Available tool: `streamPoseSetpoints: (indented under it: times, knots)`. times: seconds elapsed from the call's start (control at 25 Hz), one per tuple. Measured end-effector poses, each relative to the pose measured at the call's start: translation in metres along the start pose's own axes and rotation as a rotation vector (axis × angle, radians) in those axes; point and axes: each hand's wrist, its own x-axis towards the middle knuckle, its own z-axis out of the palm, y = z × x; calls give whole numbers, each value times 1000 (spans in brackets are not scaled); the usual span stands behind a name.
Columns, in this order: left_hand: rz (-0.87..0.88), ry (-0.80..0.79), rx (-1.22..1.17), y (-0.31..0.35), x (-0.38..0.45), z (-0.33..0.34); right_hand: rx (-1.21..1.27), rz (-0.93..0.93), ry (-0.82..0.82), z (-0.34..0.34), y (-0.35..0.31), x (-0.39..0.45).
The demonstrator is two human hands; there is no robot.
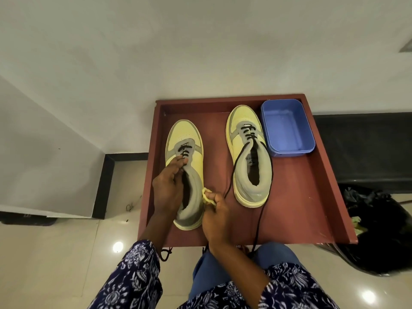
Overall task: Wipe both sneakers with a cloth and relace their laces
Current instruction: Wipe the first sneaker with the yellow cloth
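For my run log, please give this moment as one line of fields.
stage: wiping left sneaker | left hand: holds its tongue | right hand: pinches yellow cloth at its side | right sneaker: laces loose, untouched

A blue plastic tub (287, 127) sits in the far right corner of a reddish-brown tray (301, 197). A black bag (376, 230) slumps on the glossy tiled floor (55, 253) just right of the tray.
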Motion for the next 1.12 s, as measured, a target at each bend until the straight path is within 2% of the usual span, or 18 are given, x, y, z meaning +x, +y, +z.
streamPoseSetpoints:
  times: [0.2,0.4,0.64,0.84,0.96,1.12]
  knots:
    - [-17,1,3,1,-1,0,-61,-88,97,7,8,-33]
    - [-24,-15,14,3,-1,0,-73,14,93,16,1,-47]
    - [5,-18,58,0,1,0,5,129,95,10,-9,-26]
    - [24,-11,81,-2,1,0,-89,-55,31,2,-46,5]
    - [32,-6,81,-1,1,0,-285,-204,-34,2,-63,17]
    - [50,13,83,0,0,1,-353,-251,-84,-5,-59,8]
